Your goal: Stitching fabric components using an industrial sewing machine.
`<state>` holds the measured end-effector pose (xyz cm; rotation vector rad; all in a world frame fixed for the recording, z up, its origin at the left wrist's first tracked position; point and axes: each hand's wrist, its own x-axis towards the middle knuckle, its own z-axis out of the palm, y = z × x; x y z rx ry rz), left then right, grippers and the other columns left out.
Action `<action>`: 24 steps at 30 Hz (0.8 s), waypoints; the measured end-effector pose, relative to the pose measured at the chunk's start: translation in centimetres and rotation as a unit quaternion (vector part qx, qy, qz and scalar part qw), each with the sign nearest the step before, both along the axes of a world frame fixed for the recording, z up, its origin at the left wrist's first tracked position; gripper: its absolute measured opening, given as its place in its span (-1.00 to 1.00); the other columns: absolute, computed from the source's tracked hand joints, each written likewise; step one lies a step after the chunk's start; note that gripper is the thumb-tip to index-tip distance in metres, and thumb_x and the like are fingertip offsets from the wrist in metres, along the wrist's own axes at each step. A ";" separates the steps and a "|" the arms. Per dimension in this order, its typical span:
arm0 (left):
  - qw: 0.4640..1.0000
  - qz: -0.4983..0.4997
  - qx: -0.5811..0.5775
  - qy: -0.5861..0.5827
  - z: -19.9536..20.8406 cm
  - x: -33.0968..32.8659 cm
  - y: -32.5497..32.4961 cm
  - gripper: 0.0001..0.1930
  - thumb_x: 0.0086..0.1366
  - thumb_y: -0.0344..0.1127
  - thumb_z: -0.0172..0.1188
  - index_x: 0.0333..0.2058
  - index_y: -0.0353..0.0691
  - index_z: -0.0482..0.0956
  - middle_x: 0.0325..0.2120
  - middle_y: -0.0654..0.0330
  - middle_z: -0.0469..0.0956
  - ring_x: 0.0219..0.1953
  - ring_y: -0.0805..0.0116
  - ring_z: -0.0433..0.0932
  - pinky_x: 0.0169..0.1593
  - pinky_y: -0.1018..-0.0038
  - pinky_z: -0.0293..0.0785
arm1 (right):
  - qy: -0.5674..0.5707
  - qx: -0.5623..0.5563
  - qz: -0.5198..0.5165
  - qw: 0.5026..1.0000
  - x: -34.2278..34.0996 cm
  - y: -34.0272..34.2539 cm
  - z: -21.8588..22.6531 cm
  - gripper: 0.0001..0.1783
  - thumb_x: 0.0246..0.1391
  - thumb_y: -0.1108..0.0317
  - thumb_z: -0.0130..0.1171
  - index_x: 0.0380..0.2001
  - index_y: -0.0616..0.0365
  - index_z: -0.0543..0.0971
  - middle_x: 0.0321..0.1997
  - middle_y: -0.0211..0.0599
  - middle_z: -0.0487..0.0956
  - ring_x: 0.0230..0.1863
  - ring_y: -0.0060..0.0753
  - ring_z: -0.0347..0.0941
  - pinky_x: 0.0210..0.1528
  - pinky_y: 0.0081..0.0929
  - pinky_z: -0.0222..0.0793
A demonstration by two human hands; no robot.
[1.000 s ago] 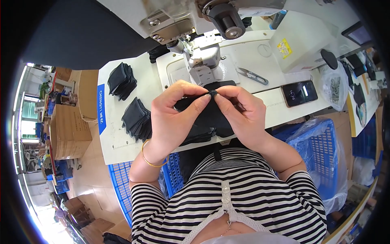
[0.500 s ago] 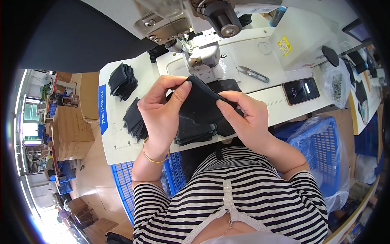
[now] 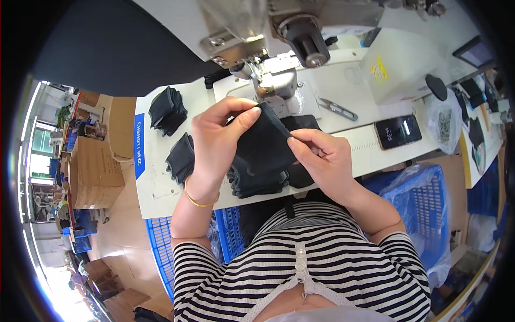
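A black fabric piece (image 3: 263, 140) is stretched between my two hands, its upper edge running down to the right. My left hand (image 3: 222, 131) pinches the top left corner between thumb and fingers. My right hand (image 3: 324, 158) pinches the same edge further right. Just beyond the fabric stands the sewing machine (image 3: 276, 83), its needle area close to my left fingertips. Beneath the held piece lies a stack of black fabric pieces (image 3: 257, 185) at the table's near edge. More black fabric (image 3: 303, 123) lies behind my right hand.
Two more stacks of black pieces, a far one (image 3: 167, 110) and a nearer one (image 3: 181, 157), sit at the table's left. Thread snips (image 3: 338, 109) and a phone (image 3: 398, 132) lie on the right. Blue baskets (image 3: 424, 209) stand below the table edge. A clear bag (image 3: 444, 126) hangs further right.
My right hand has shifted slightly left and down along the fabric. The fabric now hangs flatter, its upper edge pulled straighter. The view has tilted a little.
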<state>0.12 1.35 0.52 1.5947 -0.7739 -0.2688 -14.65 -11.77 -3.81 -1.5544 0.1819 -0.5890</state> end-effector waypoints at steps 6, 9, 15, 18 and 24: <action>0.974 -0.089 -0.006 0.206 0.6 4.5 -1.1 -0.87 0.17 -0.53 0.33 -0.29 -0.42 0.67 -0.38 0.16 0.67 -0.37 0.52 0.58 -0.23 0.62 0.50 | 0.034 0.097 0.009 0.995 2.0 -0.4 0.5 -0.80 0.23 0.38 0.18 -0.24 0.32 0.64 -0.51 -0.51 0.58 -0.47 -0.82 0.43 -0.40 -0.69 0.51; 0.971 -0.080 -0.014 0.226 1.0 5.2 -2.0 -0.88 0.15 -0.55 0.33 -0.30 -0.40 0.66 -0.39 0.13 0.66 -0.37 0.47 0.60 -0.23 0.57 0.54 | 0.023 0.094 0.001 0.995 2.7 -0.7 1.1 -0.79 0.23 0.36 0.18 -0.24 0.32 0.64 -0.52 -0.51 0.57 -0.47 -0.83 0.43 -0.39 -0.67 0.53; 0.962 -0.046 -0.001 0.269 1.5 5.6 -2.4 -0.92 0.14 -0.58 0.32 -0.36 -0.40 0.65 -0.43 0.12 0.65 -0.40 0.43 0.61 -0.28 0.54 0.56 | 0.011 0.099 0.010 0.995 3.5 -1.2 1.1 -0.80 0.23 0.37 0.18 -0.25 0.32 0.64 -0.51 -0.52 0.56 -0.46 -0.82 0.43 -0.40 -0.66 0.53; 0.964 -0.048 0.007 0.261 1.8 5.7 -2.5 -0.92 0.14 -0.58 0.31 -0.35 -0.40 0.65 -0.43 0.12 0.65 -0.41 0.42 0.61 -0.28 0.54 0.56 | 0.004 0.103 0.012 0.995 3.5 -1.3 0.9 -0.80 0.24 0.37 0.17 -0.24 0.33 0.64 -0.51 -0.53 0.56 -0.46 -0.81 0.43 -0.39 -0.66 0.53; 0.962 -0.054 0.006 0.266 1.7 5.9 -2.4 -0.92 0.13 -0.58 0.31 -0.36 -0.39 0.66 -0.43 0.12 0.64 -0.41 0.41 0.61 -0.28 0.53 0.56 | -0.007 0.121 0.025 0.992 3.5 -1.0 1.0 -0.81 0.24 0.38 0.17 -0.24 0.33 0.63 -0.49 -0.52 0.57 -0.44 -0.80 0.44 -0.37 -0.66 0.54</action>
